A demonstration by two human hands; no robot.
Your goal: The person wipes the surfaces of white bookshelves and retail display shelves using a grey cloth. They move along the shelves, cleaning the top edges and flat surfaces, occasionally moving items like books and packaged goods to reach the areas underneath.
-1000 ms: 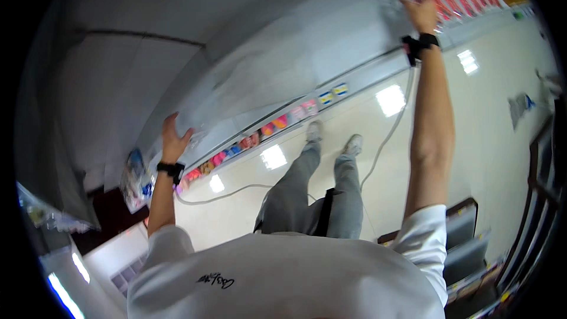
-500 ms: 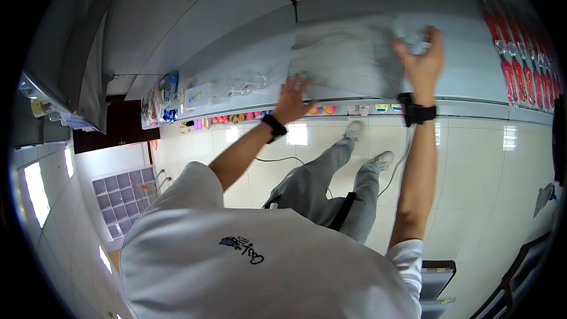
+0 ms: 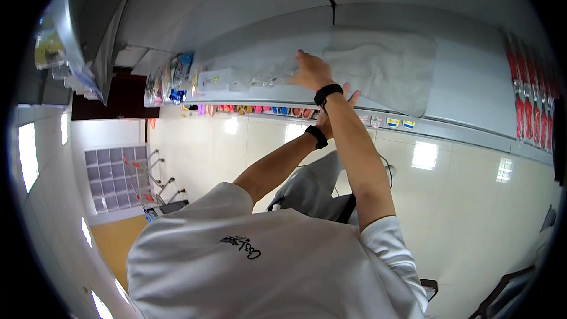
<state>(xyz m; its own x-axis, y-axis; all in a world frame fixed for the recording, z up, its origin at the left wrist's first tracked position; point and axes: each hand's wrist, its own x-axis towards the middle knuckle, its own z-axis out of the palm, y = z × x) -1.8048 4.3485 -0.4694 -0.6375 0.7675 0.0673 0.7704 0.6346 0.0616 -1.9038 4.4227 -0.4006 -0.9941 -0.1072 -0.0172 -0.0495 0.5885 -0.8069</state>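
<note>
My right hand (image 3: 313, 72) reaches across to the left over the shelf, fingers curved round a clear, see-through cup (image 3: 289, 70), whose outline is faint. It stands at the right end of a row of similar clear cups (image 3: 251, 75). Under my right forearm, my left hand (image 3: 325, 121) is at the shelf's front edge, partly hidden; its visible fingers stretch out beside a grey cloth (image 3: 387, 65). That cloth lies flat with some wrinkles on the grey shelf (image 3: 463, 82), one corner at the front edge.
Red-handled packaged items (image 3: 525, 100) line the shelf's right end. Bagged goods (image 3: 174, 77) stand at its left end. Small colourful items (image 3: 254, 109) show below the front edge. Shopping trolleys (image 3: 159, 183) stand on the floor at the left.
My right hand has swung left from the cloth's right side to the row of clear cups, with a clear thing in its grasp. My left hand has shifted right, beneath my right forearm.
</note>
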